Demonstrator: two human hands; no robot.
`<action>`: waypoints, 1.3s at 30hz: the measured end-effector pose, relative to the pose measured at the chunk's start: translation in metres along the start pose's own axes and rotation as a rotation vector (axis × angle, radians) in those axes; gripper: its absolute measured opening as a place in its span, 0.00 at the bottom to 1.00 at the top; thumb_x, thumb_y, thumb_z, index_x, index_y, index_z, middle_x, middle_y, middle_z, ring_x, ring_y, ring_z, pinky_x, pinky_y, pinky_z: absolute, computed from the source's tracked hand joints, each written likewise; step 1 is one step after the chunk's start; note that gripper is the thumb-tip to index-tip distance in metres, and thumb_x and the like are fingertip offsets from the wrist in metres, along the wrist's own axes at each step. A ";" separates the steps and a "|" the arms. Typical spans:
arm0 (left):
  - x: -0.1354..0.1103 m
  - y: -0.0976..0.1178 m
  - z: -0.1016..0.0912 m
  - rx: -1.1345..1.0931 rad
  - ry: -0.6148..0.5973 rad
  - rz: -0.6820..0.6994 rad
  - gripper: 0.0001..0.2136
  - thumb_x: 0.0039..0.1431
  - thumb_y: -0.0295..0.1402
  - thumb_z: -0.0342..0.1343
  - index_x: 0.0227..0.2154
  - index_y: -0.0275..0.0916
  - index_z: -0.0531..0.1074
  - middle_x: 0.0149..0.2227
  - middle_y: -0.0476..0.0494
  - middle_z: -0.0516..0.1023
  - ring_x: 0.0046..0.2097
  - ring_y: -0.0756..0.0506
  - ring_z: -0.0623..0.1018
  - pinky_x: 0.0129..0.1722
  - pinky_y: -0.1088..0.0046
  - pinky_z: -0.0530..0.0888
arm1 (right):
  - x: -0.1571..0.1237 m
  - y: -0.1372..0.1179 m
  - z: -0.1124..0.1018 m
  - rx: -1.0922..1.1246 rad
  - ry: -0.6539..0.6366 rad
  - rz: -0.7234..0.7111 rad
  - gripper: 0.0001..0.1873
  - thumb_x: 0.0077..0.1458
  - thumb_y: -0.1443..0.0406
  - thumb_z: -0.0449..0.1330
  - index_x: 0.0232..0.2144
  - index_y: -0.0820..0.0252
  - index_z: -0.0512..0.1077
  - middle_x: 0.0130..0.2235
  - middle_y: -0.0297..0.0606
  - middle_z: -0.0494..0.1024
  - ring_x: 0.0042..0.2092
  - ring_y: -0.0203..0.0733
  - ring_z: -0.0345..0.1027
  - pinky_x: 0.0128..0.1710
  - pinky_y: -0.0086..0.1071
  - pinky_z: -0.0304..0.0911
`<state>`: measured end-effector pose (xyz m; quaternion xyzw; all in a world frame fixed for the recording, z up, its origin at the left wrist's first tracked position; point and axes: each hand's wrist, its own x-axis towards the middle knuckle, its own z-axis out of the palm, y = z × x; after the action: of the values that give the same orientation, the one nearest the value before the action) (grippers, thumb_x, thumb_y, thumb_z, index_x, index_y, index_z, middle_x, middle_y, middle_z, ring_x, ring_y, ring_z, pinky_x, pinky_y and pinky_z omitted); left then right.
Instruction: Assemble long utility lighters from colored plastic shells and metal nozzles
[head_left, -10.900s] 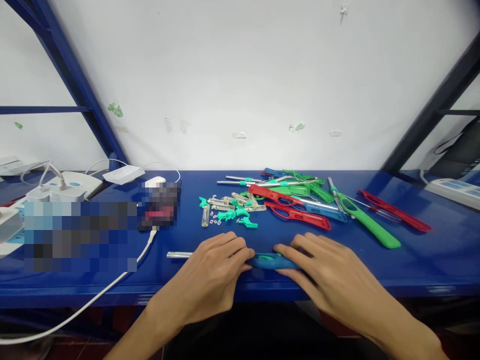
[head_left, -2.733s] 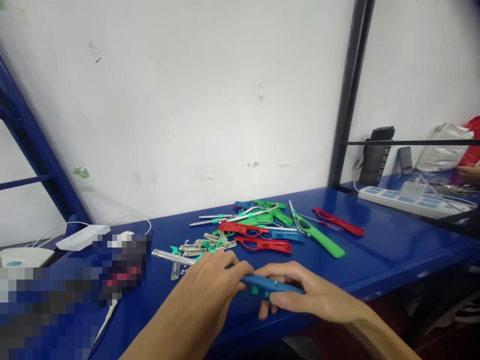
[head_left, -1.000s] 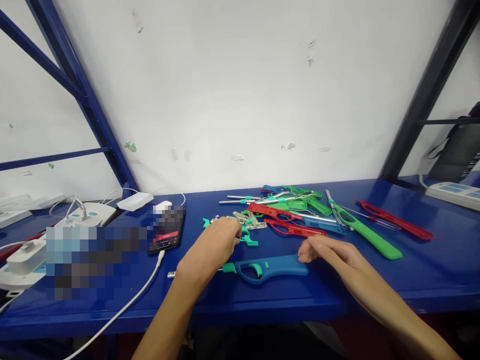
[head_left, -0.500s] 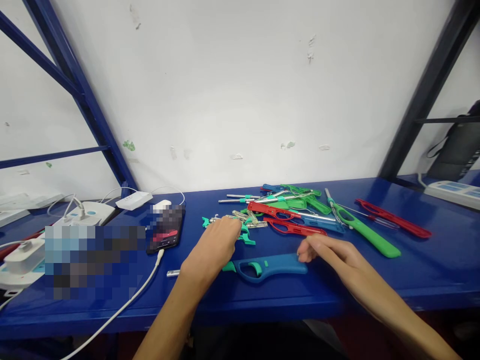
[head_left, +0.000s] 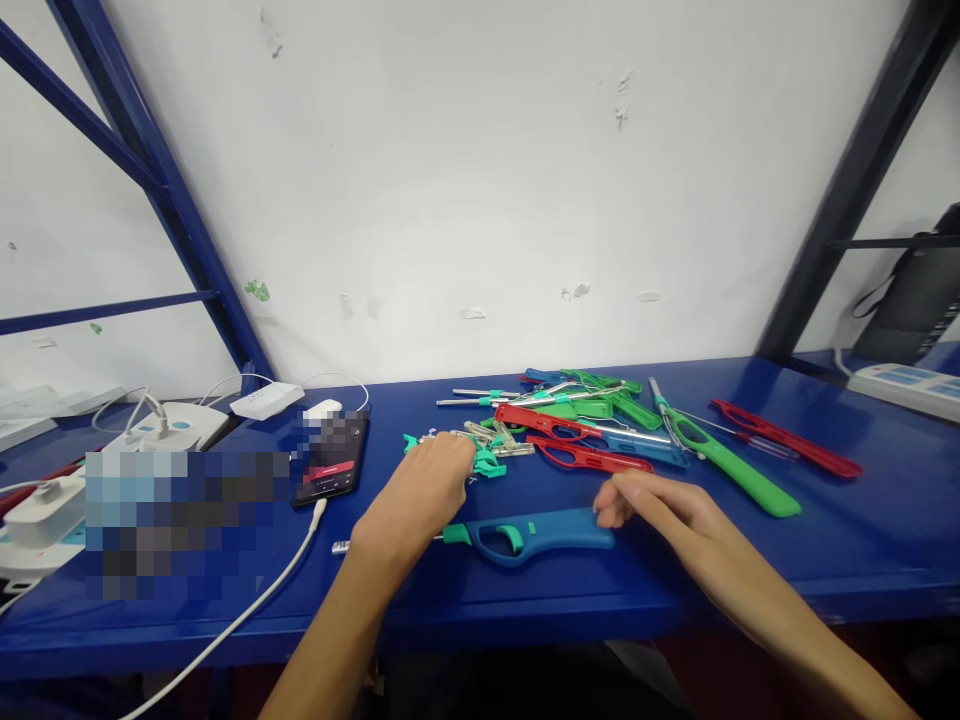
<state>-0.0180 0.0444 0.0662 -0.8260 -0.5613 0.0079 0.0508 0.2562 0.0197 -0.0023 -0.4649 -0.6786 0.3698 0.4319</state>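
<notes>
A blue utility lighter (head_left: 566,530) with a teal trigger and a metal tube lies across the front of the table. My left hand (head_left: 420,490) reaches over its tube, knuckles up, with the fingers curled down into a small heap of teal plastic parts (head_left: 489,462). Whatever those fingers hold is hidden beneath the hand. Beside the lighter's handle end is my right hand (head_left: 667,505), its fingers bent and drawn together with the thumb. Nothing shows in that hand, and I cannot tell whether its fingertips touch the handle.
Red half shells (head_left: 589,455), a green lighter (head_left: 739,465) and metal tubes (head_left: 540,398) lie in a pile behind. A phone (head_left: 334,465) with a white cable (head_left: 277,590) is at left, near power strips (head_left: 169,425). A white wall (head_left: 480,200) stands behind the blue table (head_left: 862,540).
My left hand has shifted slightly left. A teal part beside it has moved back toward the heap. My right hand and the blue lighter stay nearly where they were.
</notes>
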 end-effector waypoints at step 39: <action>-0.001 0.001 0.010 -0.058 0.160 0.220 0.19 0.67 0.23 0.41 0.56 0.28 0.70 0.56 0.20 0.78 0.46 0.32 0.83 0.41 0.58 0.74 | -0.004 0.007 -0.032 -0.671 0.488 -0.165 0.19 0.69 0.50 0.53 0.39 0.51 0.79 0.37 0.36 0.85 0.41 0.49 0.79 0.43 0.38 0.68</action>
<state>-0.0178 0.0436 0.0564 -0.8816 -0.4617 -0.0685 0.0702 0.2890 0.0210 0.0015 -0.5978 -0.6742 -0.0286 0.4327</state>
